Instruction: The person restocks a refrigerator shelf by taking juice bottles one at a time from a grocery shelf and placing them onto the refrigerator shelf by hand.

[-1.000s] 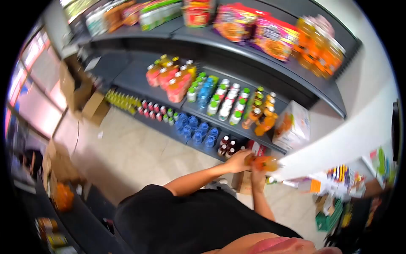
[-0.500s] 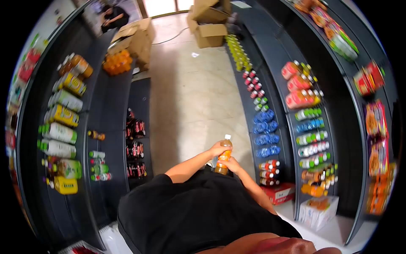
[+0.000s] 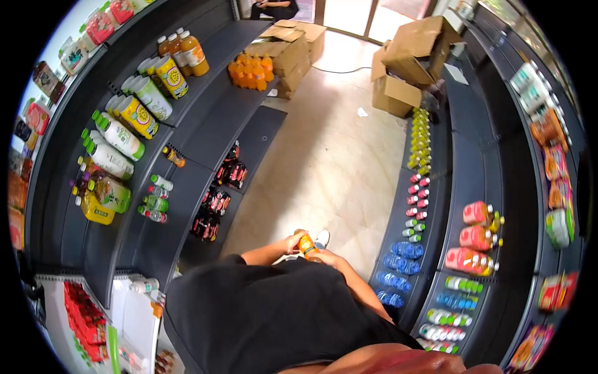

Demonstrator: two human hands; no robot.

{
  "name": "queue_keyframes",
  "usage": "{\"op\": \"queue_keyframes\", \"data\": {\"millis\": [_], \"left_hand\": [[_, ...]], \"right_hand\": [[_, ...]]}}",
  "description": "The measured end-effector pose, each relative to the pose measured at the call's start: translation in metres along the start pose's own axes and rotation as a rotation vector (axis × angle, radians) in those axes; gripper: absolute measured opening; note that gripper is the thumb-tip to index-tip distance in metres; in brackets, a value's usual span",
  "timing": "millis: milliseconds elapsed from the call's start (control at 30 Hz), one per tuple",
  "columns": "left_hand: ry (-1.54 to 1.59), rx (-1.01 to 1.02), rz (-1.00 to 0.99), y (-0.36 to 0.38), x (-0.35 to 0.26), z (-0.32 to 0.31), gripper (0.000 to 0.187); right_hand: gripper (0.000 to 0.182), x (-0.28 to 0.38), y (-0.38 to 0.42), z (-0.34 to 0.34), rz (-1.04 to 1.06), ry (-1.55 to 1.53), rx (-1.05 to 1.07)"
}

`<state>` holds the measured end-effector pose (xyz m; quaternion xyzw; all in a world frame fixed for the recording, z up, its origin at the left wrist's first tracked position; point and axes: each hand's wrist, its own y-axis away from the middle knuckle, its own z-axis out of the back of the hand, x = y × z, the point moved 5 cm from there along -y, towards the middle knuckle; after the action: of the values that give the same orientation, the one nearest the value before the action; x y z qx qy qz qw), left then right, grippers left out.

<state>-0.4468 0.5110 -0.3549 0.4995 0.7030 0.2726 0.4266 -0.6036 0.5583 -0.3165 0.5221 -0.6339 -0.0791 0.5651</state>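
In front of my waist I hold a bottle of orange drink (image 3: 306,244), tilted, its top end pointing away from me. My left hand (image 3: 293,240) is closed around its upper end from the left, covering the cap. From the right, my right hand (image 3: 326,256) grips its lower part. The orange label shows between both hands. Below the bottle, a white shoe (image 3: 322,238) stands on the tiled floor.
On the left shelves stand large juice bottles (image 3: 194,54), orange soda bottles (image 3: 250,71) and dark-wrapped packs (image 3: 212,212). Right shelves carry blue-wrapped bottles (image 3: 398,265) and pink drink bottles (image 3: 471,258). Cardboard boxes (image 3: 398,93) stand at the aisle's far end. A person (image 3: 274,9) sits beyond.
My view has turned to the left, so the shelves appear rotated. The bottle has come closer to my body and tilted, and its white cap is now hidden. Both hands stay on it.
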Motion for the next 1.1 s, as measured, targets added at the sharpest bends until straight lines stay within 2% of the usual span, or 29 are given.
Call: {"op": "queue_keyframes", "data": {"millis": [67, 100, 133, 200, 267, 333, 400, 433, 467, 500, 533, 633, 733, 767, 867, 900, 933, 1000, 1033, 1067, 1100], "left_hand": [[-0.089, -0.067, 0.052, -0.015, -0.030, -0.008, 0.055], [0.006, -0.041, -0.054, -0.024, -0.047, -0.020, 0.058], [-0.065, -0.086, -0.122, -0.023, -0.070, -0.028, 0.059], [-0.260, -0.376, -0.123, -0.013, -0.113, -0.044, 0.064], [-0.483, -0.405, -0.082, -0.039, -0.143, -0.040, 0.071], [-0.526, -0.339, -0.127, -0.041, -0.169, -0.057, 0.078], [-0.559, -0.250, -0.153, -0.052, -0.181, -0.064, 0.075], [-0.582, -0.269, -0.161, -0.063, -0.182, -0.061, 0.071], [-0.538, -0.179, -0.231, -0.073, -0.186, -0.061, 0.069], [-0.591, -0.246, -0.201, -0.065, -0.195, -0.062, 0.066], [-0.643, -0.311, -0.177, -0.052, -0.212, -0.066, 0.062], [-0.449, -0.216, -0.555, -0.024, -0.264, -0.072, 0.051], [-0.366, -0.428, -0.571, 0.003, -0.316, -0.050, 0.043], [-0.368, -0.400, -0.556, 0.007, -0.338, -0.041, 0.046], [-0.425, -0.397, -0.781, -0.031, -0.390, 0.018, 0.056], [-0.397, -0.547, -0.761, -0.022, -0.407, 0.030, 0.070], [-0.346, -0.531, -0.835, -0.007, -0.433, 0.029, 0.073], [-0.246, -0.509, -0.957, 0.021, -0.472, 0.031, 0.079], [-0.225, -0.471, -1.079, 0.017, -0.491, 0.039, 0.082], [-0.202, -0.461, -1.123, 0.046, -0.514, 0.032, 0.082], [-0.272, -0.511, -1.137, 0.075, -0.538, 0.027, 0.082]], "right_hand": [[0.053, 0.017, -0.011, 0.032, -0.043, 0.064, -0.003], [0.054, 0.029, -0.011, 0.046, -0.078, 0.082, -0.016], [0.052, 0.039, -0.015, 0.057, -0.066, 0.011, -0.014], [0.047, 0.052, -0.021, 0.077, -0.049, -0.143, -0.009], [0.046, 0.065, -0.025, 0.096, 0.043, -0.200, -0.023], [0.045, 0.076, -0.029, 0.117, 0.163, -0.244, -0.090], [0.046, 0.084, -0.034, 0.131, 0.192, -0.375, -0.026], [0.046, 0.081, -0.040, 0.141, 0.170, -0.466, 0.009], [0.047, 0.082, -0.049, 0.148, 0.147, -0.549, 0.047], [0.039, 0.101, -0.040, 0.146, 0.086, -0.600, 0.011], [0.038, 0.114, -0.044, 0.149, 0.108, -0.473, -0.001], [0.037, 0.168, -0.071, 0.160, 0.150, -0.153, -0.008], [0.040, 0.234, -0.109, 0.163, 0.192, 0.050, -0.001], [0.040, 0.253, -0.129, 0.165, 0.181, 0.120, 0.016], [0.040, 0.309, -0.167, 0.159, 0.083, -0.130, 0.033], [0.041, 0.324, -0.186, 0.161, 0.099, -0.148, 0.092], [0.041, 0.345, -0.200, 0.163, 0.128, -0.133, 0.083], [0.041, 0.402, -0.219, 0.155, 0.270, -0.072, 0.101], [0.041, 0.438, -0.224, 0.149, 0.260, 0.138, 0.119], [0.041, 0.479, -0.232, 0.144, 0.256, 0.346, 0.141], [0.043, 0.516, -0.243, 0.132, 0.301, 0.336, 0.183]]}}
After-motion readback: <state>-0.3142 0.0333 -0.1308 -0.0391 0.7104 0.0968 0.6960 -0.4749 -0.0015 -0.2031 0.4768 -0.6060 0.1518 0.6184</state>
